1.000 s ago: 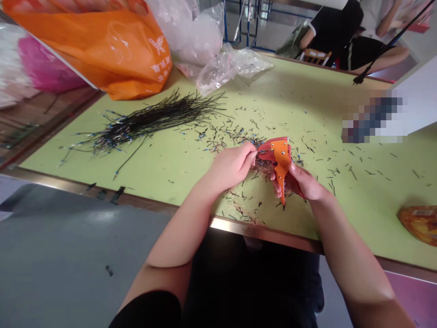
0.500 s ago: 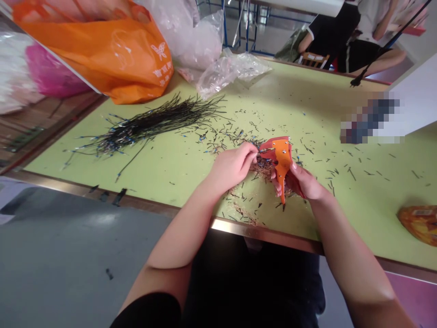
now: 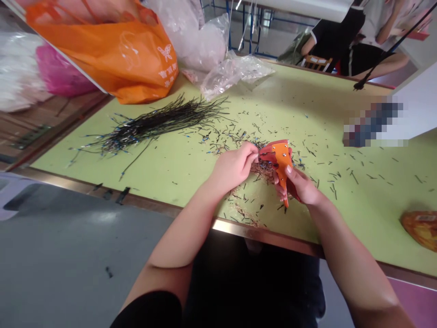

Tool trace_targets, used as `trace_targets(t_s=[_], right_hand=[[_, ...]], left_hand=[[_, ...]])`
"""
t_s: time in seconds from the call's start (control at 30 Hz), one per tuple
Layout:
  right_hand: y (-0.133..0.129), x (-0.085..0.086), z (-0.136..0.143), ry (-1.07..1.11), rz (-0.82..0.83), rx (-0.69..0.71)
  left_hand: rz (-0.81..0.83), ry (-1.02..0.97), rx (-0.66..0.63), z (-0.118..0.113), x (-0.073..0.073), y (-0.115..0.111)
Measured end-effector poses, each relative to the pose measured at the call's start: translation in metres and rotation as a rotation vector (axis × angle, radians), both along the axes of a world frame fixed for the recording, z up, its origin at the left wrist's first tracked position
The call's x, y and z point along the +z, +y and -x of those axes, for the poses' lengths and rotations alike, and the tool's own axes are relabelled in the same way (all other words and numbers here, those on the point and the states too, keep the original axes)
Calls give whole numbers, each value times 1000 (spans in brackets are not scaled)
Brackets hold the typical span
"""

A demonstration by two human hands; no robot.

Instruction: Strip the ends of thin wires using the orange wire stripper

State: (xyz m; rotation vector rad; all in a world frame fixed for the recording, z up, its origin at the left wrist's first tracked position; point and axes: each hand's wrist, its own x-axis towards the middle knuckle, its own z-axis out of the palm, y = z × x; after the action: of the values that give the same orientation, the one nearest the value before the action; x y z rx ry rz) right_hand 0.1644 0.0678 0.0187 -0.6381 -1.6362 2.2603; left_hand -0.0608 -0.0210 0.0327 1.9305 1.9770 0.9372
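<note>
An orange and red wire stripper (image 3: 282, 157) is gripped in my right hand (image 3: 300, 184), the thumb on its near side and the fingers wrapped round the handles. Its jaws point left, toward my left hand (image 3: 235, 166), whose thumb and forefinger are pinched together close to the jaw. A thin dark wire (image 3: 262, 154) runs from these fingertips to the jaws; most of it is hidden. Beneath both hands lies a pile of cut wire bits and copper strands (image 3: 261, 169). Left of them rests a bundle of black wires (image 3: 164, 117) with blue-marked ends.
Short black offcuts (image 3: 336, 175) are scattered over the green table (image 3: 184, 182). An orange bag (image 3: 136, 59) and clear plastic bags (image 3: 235, 73) stand at the back left. An amber packet (image 3: 421, 228) lies at the right edge. Other people (image 3: 341, 41) sit beyond the table.
My right hand has squeezed the stripper's handles closer together, and the thumb has shifted slightly left. My left hand keeps its pinch by the jaws. The whole view has moved a little.
</note>
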Motion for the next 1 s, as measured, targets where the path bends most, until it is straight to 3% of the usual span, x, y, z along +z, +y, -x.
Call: trace_targets(t_s=[0.33,0.53,0.7,1.0], right_hand=[[-30,-4,25,-27,-28,-204],[-47,-6,31,77,40,-275],[-50,-9,31,187,130,-190],[-40,-4,27,240,189,-76]], left_hand=[[21,133,55,0,2,2],[-77,-126,-11,-2,-1,5],[-103,-287,-44,-5,-7,6],[-121,-50,9,-1,-7,3]])
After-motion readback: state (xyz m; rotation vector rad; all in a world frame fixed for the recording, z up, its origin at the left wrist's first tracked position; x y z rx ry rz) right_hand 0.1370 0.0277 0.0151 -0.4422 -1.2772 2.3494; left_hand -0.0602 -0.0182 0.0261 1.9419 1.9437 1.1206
